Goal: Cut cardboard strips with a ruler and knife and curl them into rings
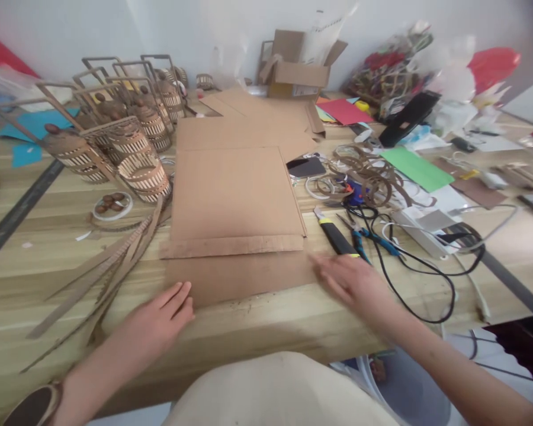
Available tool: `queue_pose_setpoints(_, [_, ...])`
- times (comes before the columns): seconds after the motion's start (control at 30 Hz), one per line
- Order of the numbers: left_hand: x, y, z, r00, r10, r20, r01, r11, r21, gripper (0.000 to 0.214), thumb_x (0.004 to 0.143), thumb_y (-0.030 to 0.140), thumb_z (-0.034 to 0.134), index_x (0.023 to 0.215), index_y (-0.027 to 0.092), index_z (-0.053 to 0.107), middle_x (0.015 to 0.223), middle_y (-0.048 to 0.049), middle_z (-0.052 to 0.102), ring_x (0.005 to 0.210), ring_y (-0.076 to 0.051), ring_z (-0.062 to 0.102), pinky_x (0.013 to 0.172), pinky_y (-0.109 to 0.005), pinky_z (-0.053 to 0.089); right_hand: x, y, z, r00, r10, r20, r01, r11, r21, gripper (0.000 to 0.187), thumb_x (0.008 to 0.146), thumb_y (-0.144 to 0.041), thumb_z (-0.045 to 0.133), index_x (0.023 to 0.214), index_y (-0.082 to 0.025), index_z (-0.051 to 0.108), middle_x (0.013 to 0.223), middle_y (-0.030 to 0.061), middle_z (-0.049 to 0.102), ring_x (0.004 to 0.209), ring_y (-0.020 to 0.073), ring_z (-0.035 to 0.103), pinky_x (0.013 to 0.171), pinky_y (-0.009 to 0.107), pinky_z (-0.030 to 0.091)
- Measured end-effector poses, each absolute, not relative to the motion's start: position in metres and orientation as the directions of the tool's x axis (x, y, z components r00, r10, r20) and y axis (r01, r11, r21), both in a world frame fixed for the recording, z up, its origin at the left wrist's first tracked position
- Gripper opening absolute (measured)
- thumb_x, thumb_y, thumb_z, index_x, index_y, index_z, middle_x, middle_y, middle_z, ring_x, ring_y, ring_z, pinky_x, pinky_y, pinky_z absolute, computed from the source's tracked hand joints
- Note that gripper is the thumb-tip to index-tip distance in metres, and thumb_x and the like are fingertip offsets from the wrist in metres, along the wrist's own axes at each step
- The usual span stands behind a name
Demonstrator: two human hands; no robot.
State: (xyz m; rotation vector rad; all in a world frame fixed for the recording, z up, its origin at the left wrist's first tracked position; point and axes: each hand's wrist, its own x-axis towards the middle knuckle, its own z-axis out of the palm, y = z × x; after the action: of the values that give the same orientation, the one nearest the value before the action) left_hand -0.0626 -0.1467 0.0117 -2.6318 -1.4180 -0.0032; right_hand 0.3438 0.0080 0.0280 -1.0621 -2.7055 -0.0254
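A folded sheet of brown cardboard (pixel 235 195) lies flat in front of me, with a creased strip across it and a front flap (pixel 249 275) nearest my body. At the flap's left front corner rests my left hand (pixel 171 305), fingers stretched out and close together. My right hand (pixel 353 278) is by the flap's right end, its fingers extended and slightly blurred, with the fingertips at the cardboard's edge. Just beyond that hand is a utility knife (pixel 335 234) with a black and yellow handle. Blue-handled pliers (pixel 362 242) lie beside it.
Several bamboo lanterns (pixel 144 177) with tall handles stand at the left, near a dish of brown beads (pixel 113 206) and loose strips (pixel 119 260). Black cable (pixel 421 316), a power strip (pixel 426 231) and bamboo rings (pixel 373 177) occupy the right. An open box (pixel 299 74) stands behind.
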Motion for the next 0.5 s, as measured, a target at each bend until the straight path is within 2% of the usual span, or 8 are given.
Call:
queue_pose_setpoints(0.1, [-0.050, -0.134, 0.019, 0.532, 0.846, -0.040, 0.821, -0.526, -0.221, 0.047, 0.095, 0.015, 0.050, 0.141, 0.025, 0.053, 0.115, -0.0176, 0.071, 0.100, -0.030, 0.069, 0.073, -0.035, 0.056, 0.349, 0.032, 0.025, -0.468, 0.820, 0.329, 0.863, 0.504, -0.027, 0.041, 0.096, -0.039, 0.048, 0.123, -0.011, 0.062, 0.105, 0.0193, 0.068, 0.094, 0.0317, 0.063, 0.082, 0.049, 0.053])
queue_pose_setpoints(0.17, [-0.037, -0.126, 0.023, 0.530, 0.840, -0.112, 0.793, -0.539, -0.284, 0.060, 0.092, 0.016, 0.056, 0.148, 0.031, 0.042, 0.103, -0.0190, 0.072, 0.086, -0.031, 0.071, 0.058, -0.030, 0.052, 0.353, 0.048, 0.020, -0.371, 0.888, 0.273, 0.905, 0.412, -0.110, 0.043, 0.092, -0.042, 0.052, 0.119, -0.010, 0.063, 0.098, 0.0202, 0.069, 0.090, 0.0343, 0.063, 0.079, 0.051, 0.052])
queue_pose_setpoints(0.3, [-0.018, -0.116, 0.020, 0.468, 0.872, -0.146, 0.828, -0.490, -0.274, 0.073, 0.082, 0.005, 0.062, 0.148, 0.031, 0.043, 0.075, -0.0107, 0.068, 0.063, -0.023, 0.065, 0.054, -0.026, 0.048, 0.359, 0.064, 0.020, -0.287, 0.946, 0.153, 0.869, 0.324, -0.374, 0.035, 0.087, -0.034, 0.054, 0.111, -0.013, 0.066, 0.086, 0.0159, 0.070, 0.081, 0.0316, 0.066, 0.078, 0.048, 0.052])
queue_pose_setpoints(0.4, [-0.013, -0.114, 0.017, 0.452, 0.882, -0.136, 0.839, -0.472, -0.272, 0.078, 0.078, 0.001, 0.061, 0.147, 0.031, 0.044, 0.072, -0.0080, 0.065, 0.060, -0.021, 0.063, 0.051, -0.024, 0.046, 0.361, 0.055, 0.029, -0.250, 0.956, 0.154, 0.838, 0.293, -0.460, 0.035, 0.093, -0.034, 0.042, 0.116, -0.018, 0.064, 0.085, 0.0115, 0.071, 0.077, 0.0273, 0.067, 0.071, 0.043, 0.054])
queue_pose_setpoints(0.5, [-0.010, -0.116, 0.017, 0.451, 0.881, -0.142, 0.809, -0.470, -0.354, 0.084, 0.073, -0.004, 0.060, 0.147, 0.033, 0.044, 0.072, -0.0085, 0.066, 0.061, -0.022, 0.065, 0.048, -0.021, 0.043, 0.356, 0.029, 0.035, -0.203, 0.975, 0.093, 0.706, 0.212, -0.676, 0.040, 0.100, -0.038, 0.028, 0.122, -0.025, 0.058, 0.085, 0.0068, 0.072, 0.066, 0.0218, 0.066, 0.056, 0.036, 0.054])
